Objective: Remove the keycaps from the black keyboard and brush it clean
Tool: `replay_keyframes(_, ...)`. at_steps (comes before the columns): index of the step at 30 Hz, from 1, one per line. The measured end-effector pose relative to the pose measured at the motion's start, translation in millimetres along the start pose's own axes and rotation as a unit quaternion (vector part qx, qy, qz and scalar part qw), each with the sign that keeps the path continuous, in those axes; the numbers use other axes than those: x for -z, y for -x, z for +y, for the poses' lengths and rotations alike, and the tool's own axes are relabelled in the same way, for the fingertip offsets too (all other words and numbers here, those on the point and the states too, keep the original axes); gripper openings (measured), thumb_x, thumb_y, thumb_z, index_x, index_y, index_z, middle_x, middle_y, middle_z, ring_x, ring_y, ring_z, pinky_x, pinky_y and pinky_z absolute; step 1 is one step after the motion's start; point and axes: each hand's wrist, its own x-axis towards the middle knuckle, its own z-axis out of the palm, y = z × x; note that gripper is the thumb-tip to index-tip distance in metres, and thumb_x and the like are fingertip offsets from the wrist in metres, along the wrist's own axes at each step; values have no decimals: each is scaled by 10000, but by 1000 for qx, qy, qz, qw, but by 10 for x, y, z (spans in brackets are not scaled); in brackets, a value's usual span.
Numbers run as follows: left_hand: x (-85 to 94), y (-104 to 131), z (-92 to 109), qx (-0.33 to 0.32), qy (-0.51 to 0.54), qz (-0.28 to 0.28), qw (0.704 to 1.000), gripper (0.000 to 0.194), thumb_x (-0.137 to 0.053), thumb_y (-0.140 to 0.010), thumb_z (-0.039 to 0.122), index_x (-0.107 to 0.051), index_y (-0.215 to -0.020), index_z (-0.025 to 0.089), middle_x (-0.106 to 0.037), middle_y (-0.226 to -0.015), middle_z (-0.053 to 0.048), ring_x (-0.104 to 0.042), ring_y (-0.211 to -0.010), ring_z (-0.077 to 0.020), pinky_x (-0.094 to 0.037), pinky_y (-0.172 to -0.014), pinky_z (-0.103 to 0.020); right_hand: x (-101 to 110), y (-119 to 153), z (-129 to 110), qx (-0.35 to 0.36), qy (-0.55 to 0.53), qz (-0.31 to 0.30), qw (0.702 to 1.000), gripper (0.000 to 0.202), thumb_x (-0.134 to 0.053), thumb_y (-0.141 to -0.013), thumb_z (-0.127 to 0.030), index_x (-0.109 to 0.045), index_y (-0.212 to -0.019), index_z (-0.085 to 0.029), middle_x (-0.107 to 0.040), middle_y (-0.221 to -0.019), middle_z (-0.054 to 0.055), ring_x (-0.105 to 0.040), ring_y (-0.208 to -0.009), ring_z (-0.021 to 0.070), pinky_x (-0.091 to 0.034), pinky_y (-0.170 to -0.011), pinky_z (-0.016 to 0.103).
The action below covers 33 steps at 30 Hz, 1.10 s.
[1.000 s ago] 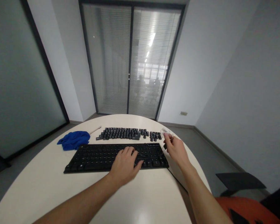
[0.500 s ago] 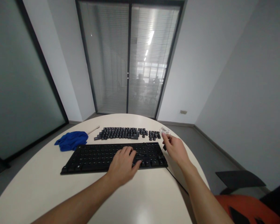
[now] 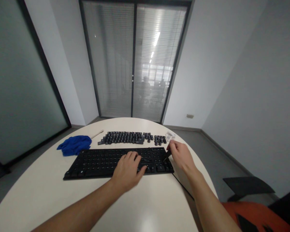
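The black plastic keyboard (image 3: 99,162) lies on the smooth round table (image 3: 45,193) beneath the left hand's (image 3: 127,170) spread fingers, while the right hand (image 3: 180,153) pinches a thin dark tool (image 3: 167,155) over its right end, below rows of loose keycaps (image 3: 123,138) and a crumpled blue cloth (image 3: 74,145).

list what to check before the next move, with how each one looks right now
- Keyboard lying flat on the table: ok
- Left hand resting on the keyboard: ok
- Right hand gripping the dark tool: ok
- Tool tip touching the keyboard: cannot tell, too small and dark to see
- Loose keycaps grouped beyond the keyboard, apart from the blue cloth: ok
- Cable unplugged: cannot tell, its far end is out of sight
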Motion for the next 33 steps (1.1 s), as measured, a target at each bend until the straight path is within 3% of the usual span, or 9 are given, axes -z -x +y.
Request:
replay_keyframes(6, -2, -1, -5, 0, -2, -4, 1000, 349, -443, -953, 428, -606, -1124, 172, -596, -1146, -117, -525, -1097, -286, -446, -934, -438, 12, 1, -4, -10, -24, 31, 999, 607, -265, -981, -526, -645, -640, -198, -652, -628, 63, -592, -642, 204, -347, -612, 272)
replay_keyframes(11, 5, 3, -4, -2, 0, -1, 1000, 341, -448, -952, 421, -609, -1115, 169, -596, -1145, -118, -525, -1099, -286, -449, -930, -435, 51, 16, -10, -14, -29, 87, 996, 646, -237, -987, -545, -615, -598, -195, -655, -607, 77, -596, -628, 210, -349, -609, 278)
replay_keyframes(33, -2, 3, 0, -2, -4, 3, 1000, 338, -440, -954, 423, -607, -1114, 178, -600, -1133, -115, -527, -1087, -280, -450, -926, -429, 10, 33, -34, -31, -8, 62, 998, 699, -165, -995, -564, -612, -605, -195, -682, -635, 99, -623, -648, 220, -387, -642, 288)
